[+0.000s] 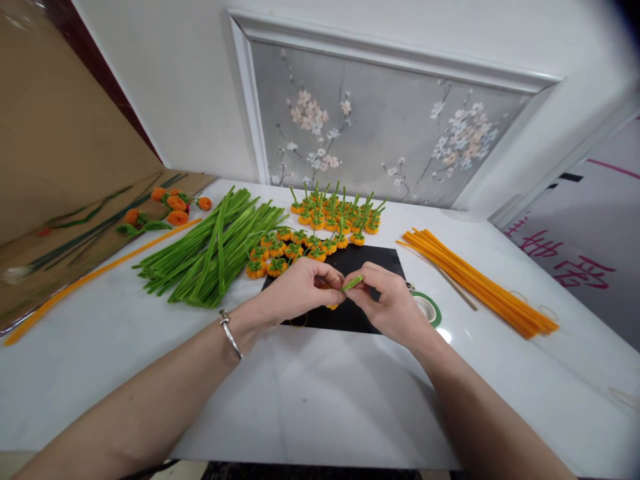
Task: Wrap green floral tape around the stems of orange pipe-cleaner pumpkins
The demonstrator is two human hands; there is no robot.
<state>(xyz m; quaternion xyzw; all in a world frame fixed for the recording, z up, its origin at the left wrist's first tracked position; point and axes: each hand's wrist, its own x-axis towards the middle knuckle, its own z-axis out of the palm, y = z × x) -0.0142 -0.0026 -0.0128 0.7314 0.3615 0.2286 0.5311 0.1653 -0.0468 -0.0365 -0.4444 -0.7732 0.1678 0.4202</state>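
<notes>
My left hand [299, 292] is closed on a small orange pumpkin shape of pipe cleaner [332, 306], mostly covered by the fingers. Between the fingertips of my right hand [389, 299] is pinched a short green pipe cleaner [353, 283]; its lower end meets the left fingertips. Both hands are over a black mat [350, 322]. Just beyond them stand several finished orange pumpkins with green tops [277, 267], and farther back others carry upright green stems [318, 220].
A heap of green pipe cleaners [210, 250] lies to the left, a bundle of orange ones [480, 283] to the right. Beside my right hand is a roll of green tape [434, 311]. Orange flowers [177, 217] lie at far left. A panelled wall [380, 133] borders the table's back.
</notes>
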